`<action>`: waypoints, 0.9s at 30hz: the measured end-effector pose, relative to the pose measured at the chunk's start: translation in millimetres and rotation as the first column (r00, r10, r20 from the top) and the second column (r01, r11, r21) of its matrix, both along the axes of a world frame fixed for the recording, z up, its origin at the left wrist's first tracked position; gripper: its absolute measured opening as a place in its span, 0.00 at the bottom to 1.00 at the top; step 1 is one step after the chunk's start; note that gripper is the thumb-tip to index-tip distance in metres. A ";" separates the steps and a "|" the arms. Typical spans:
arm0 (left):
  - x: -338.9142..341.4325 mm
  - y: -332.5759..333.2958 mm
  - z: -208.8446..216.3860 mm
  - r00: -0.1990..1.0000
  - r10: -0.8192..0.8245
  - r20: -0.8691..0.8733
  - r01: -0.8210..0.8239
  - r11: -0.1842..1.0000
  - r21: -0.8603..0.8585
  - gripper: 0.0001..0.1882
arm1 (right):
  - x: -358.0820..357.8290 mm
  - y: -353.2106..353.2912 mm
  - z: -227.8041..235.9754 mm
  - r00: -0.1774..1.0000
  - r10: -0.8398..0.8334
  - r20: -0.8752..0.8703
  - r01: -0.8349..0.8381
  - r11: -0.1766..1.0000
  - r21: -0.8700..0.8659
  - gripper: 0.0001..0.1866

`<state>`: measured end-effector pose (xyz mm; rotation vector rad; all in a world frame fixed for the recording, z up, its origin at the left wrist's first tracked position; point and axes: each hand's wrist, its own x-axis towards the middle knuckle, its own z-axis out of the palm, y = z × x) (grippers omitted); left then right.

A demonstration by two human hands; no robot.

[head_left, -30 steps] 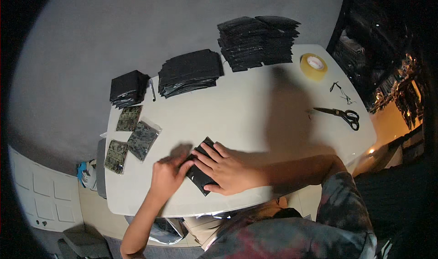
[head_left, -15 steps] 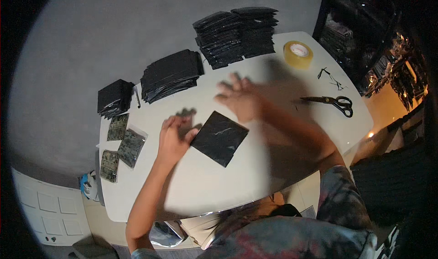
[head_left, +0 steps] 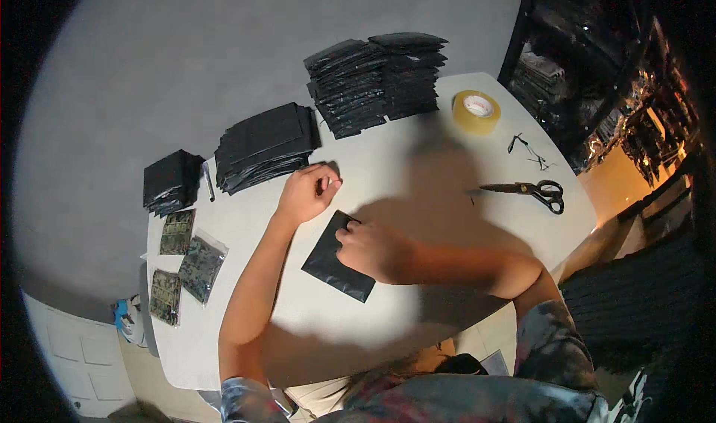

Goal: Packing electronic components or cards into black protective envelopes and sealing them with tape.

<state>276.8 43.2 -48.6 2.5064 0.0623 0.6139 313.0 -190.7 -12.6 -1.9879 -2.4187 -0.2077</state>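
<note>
Black pouch stacks [head_left: 265,146], tape [head_left: 477,111], scissors [head_left: 529,192] nearby.

Tape roll [head_left: 477,111], scissors [head_left: 531,191], blk bag stacks [head_left: 377,80].

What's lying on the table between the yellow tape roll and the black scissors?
In the head view, a small tangle of thin black ties lies on the white table between the yellow tape roll and the black-handled scissors.
</note>
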 end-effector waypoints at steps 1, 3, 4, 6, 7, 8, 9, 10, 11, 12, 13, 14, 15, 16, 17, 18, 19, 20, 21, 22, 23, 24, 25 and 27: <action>-2.6 2.1 -2.1 0.998 -0.016 0.058 0.014 0.999 0.037 0.04 | 1.8 -0.8 2.6 1.000 0.002 0.009 -0.002 1.000 -0.007 0.07; -7.1 5.8 -3.1 0.999 -0.022 0.046 0.023 1.000 -0.008 0.04 | 4.1 -0.6 12.7 0.988 0.134 -0.080 -0.131 0.991 0.030 0.07; -7.4 4.0 -1.3 0.999 -0.041 0.031 0.042 0.998 -0.054 0.04 | 2.7 1.1 25.6 0.989 0.135 -0.066 -0.134 0.991 0.017 0.07; -8.4 2.3 3.9 0.998 -0.045 0.034 0.048 0.994 -0.095 0.05 | 1.9 7.2 51.5 0.992 0.090 -0.088 -0.104 0.982 -0.159 0.09; -10.5 2.3 4.7 0.999 -0.041 0.033 0.044 0.994 -0.099 0.06 | 5.6 9.0 55.0 0.992 0.101 -0.078 -0.113 0.978 -0.177 0.09; -12.1 3.4 5.4 0.999 -0.037 0.033 0.040 0.994 -0.105 0.07 | 12.5 8.3 58.4 0.989 0.105 -0.107 -0.111 0.992 -0.053 0.11; -11.5 11.3 -0.8 1.000 -0.004 0.015 0.006 0.995 -0.103 0.09 | 18.8 9.4 64.8 0.984 0.119 -0.136 -0.109 0.991 0.076 0.12; -8.6 10.1 0.2 0.999 0.001 0.032 0.003 0.992 -0.126 0.09 | 28.8 7.3 74.7 0.990 0.075 -0.118 -0.060 0.990 0.125 0.12; -4.9 7.2 1.3 1.000 -0.005 0.031 0.011 0.979 -0.205 0.10 | 40.2 5.8 88.4 0.994 0.031 -0.101 -0.013 0.984 0.175 0.13; -5.0 8.3 0.9 1.000 -0.007 0.021 0.013 0.961 -0.275 0.11 | 52.1 9.6 102.5 0.985 -0.007 -0.170 0.039 0.982 0.185 0.11; -5.8 12.5 -3.3 0.999 -0.014 0.030 0.023 0.953 -0.303 0.11 | 60.2 16.3 121.3 0.971 -0.044 -0.234 0.091 0.977 0.193 0.10; -8.9 21.8 -13.1 1.000 0.005 0.031 0.005 0.951 -0.310 0.11 | 62.2 28.0 135.3 0.974 -0.061 -0.217 0.128 0.943 0.307 0.09; -7.6 28.1 -22.9 0.999 -0.010 0.047 0.025 0.948 -0.317 0.11 | 65.3 37.9 148.9 0.977 -0.090 -0.195 0.166 0.894 0.416 0.09; -7.1 31.6 -27.4 0.997 -0.027 0.066 0.047 0.947 -0.319 0.11 | 75.0 49.9 158.8 0.979 -0.092 -0.183 0.175 0.834 0.522 0.08; -7.9 29.0 -23.7 0.997 -0.015 0.076 0.038 0.953 -0.301 0.12 | 86.2 60.2 173.0 0.981 -0.099 -0.165 0.181 0.760 0.624 0.07; -8.9 30.9 -28.5 0.996 -0.006 0.085 0.031 0.953 -0.301 0.12 | 99.7 72.7 184.1 0.979 -0.145 -0.145 0.205 0.697 0.687 0.07; -2.2 30.0 -32.8 0.995 -0.002 0.105 0.038 0.940 -0.339 0.13 | 116.2 80.2 204.8 0.987 -0.142 0.078 0.029 0.632 0.775 0.08; 0.4 29.5 -37.6 0.994 0.006 0.111 0.037 0.925 -0.378 0.14 | 129.9 89.5 213.1 0.986 -0.139 0.090 0.019 0.633 0.774 0.08; 3.5 23.1 -34.1 0.992 0.002 0.126 0.047 0.923 -0.382 0.14 | 145.5 95.7 218.2 0.962 -0.219 0.161 0.001 0.595 0.804 0.09; 2.7 16.7 -27.1 0.999 -0.001 0.052 0.020 0.935 -0.355 0.14 | 158.1 100.8 221.3 0.928 -0.296 0.226 -0.025 0.554 0.832 0.10; 2.8 12.1 -19.6 1.000 -0.003 -0.023 -0.005 0.945 -0.326 0.14 | 169.4 104.7 220.0 0.924 -0.297 0.239 -0.036 0.557 0.830 0.10; 1.3 15.4 -19.0 1.000 0.008 -0.016 -0.013 0.945 -0.327 0.14 | 180.7 114.5 212.7 0.862 -0.451 0.231 0.148 0.660 0.737 0.11; -0.9 20.3 -20.0 0.999 -0.022 -0.029 0.012 0.945 -0.326 0.15 | 184.9 124.9 204.6 0.771 -0.587 0.248 0.338 0.707 0.621 0.11; -5.2 26.2 -20.5 0.998 -0.048 -0.040 0.032 0.943 -0.332 0.16 | 187.1 139.2 184.2 0.805 -0.560 0.194 0.366 0.728 0.580 0.13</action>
